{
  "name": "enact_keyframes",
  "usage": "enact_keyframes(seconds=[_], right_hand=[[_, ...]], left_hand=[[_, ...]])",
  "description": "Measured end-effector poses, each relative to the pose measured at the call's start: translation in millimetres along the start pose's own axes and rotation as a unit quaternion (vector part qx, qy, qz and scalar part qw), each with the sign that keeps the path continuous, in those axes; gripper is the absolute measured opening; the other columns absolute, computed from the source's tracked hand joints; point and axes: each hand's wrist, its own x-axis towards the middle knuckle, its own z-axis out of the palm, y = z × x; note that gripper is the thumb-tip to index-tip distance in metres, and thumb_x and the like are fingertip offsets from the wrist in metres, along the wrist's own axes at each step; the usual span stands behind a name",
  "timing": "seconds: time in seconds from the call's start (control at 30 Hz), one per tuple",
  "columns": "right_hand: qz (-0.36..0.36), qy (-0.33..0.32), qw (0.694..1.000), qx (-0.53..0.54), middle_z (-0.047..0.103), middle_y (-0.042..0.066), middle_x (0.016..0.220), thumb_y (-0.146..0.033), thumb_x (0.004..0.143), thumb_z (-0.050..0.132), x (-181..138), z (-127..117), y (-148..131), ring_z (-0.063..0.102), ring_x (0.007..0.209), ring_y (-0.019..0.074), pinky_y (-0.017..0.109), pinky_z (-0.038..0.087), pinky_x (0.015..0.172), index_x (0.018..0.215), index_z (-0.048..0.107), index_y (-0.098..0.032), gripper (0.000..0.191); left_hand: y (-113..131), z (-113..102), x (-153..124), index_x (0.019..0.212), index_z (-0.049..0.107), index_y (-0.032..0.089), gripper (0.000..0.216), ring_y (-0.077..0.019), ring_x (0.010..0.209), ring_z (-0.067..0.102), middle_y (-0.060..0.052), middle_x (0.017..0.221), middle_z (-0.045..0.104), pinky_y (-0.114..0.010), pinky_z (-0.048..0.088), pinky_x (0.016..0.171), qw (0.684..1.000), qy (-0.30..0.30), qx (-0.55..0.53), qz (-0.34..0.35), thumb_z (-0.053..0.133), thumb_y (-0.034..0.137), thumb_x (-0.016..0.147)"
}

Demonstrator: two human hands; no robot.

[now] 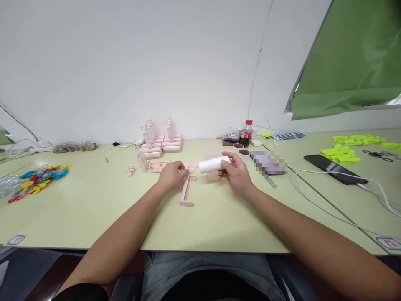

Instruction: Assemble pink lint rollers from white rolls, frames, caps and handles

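My right hand (237, 172) is closed around a white paper roll (214, 164), holding it tilted above the table with its free end toward the left. My left hand (171, 175) is curled over a pink plastic roller frame (185, 191), at its left side; the fingers' undersides and part of the frame are hidden. Just past the left fingertips lie small round pink pieces (193, 165). Behind that hand rests another pink part (157, 167), and a clear pink cylinder (142, 162) stands beside it.
Stacked pink rollers (171, 144) stand by the wall. Small pink rings (130, 170) lie left. To the right are cardboard-core rolls (243, 154), a cola bottle (246, 134), a phone (335, 169), white cables (316, 207) and yellow-green pieces (341, 154). Colourful pieces (44, 177) lie far left.
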Motion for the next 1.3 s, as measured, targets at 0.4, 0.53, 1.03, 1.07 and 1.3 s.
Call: enact_keyframes(seconds=[0.4,0.53,1.03,1.07,1.3], right_hand=[[-0.004,-0.005,1.000,-0.019,0.054,-0.005,0.077,-0.044,0.073,0.070,-2.0,1.8,0.1,0.053,0.051,0.0093,0.029,0.049,0.048,0.110,0.051,-0.021,0.048],[-0.003,-0.006,1.000,-0.025,0.054,-0.005,0.078,-0.044,0.073,0.070,-1.9,1.7,0.3,0.054,0.052,0.0095,0.029,0.049,0.048,0.109,0.051,-0.022,0.047],[0.087,-0.076,0.991,0.063,0.061,-0.001,0.084,-0.039,0.075,0.067,-8.7,8.3,0.5,0.067,0.066,0.0155,0.042,0.059,0.072,0.098,0.052,-0.022,0.032],[0.094,-0.082,0.989,0.074,0.062,0.000,0.084,-0.038,0.076,0.065,-8.9,8.4,-0.1,0.067,0.067,0.0163,0.043,0.059,0.073,0.097,0.053,-0.022,0.029],[0.139,-0.120,0.980,0.077,0.069,0.004,0.081,-0.026,0.073,0.062,-9.2,7.2,-1.9,0.071,0.072,0.0211,0.044,0.059,0.074,0.091,0.059,-0.019,0.019]], left_hand=[[-2.6,-2.3,-1.5,0.058,0.053,0.021,0.026,-0.0185,0.051,0.054,-0.004,0.059,0.064,-0.028,0.030,0.050,0.993,-0.062,0.088,-0.041,0.056,0.039,0.077],[-4.2,0.5,0.1,0.062,0.058,0.021,0.018,-0.0201,0.055,0.056,-0.005,0.063,0.066,-0.028,0.033,0.051,0.993,-0.058,0.092,-0.035,0.059,0.034,0.073],[13.8,8.9,-10.2,0.105,0.060,0.018,0.043,-0.0143,0.065,0.061,-0.002,0.078,0.060,-0.024,0.048,0.051,0.945,-0.027,-0.311,0.093,0.056,0.056,0.085],[14.5,10.1,-10.4,0.107,0.059,0.018,0.045,-0.0140,0.065,0.061,-0.002,0.078,0.060,-0.023,0.048,0.049,0.938,-0.032,-0.334,0.087,0.060,0.055,0.082],[14.7,7.9,-6.9,0.105,0.054,0.016,0.050,-0.0126,0.060,0.061,0.000,0.073,0.058,-0.020,0.046,0.041,0.901,0.011,-0.430,0.055,0.065,0.057,0.077]])
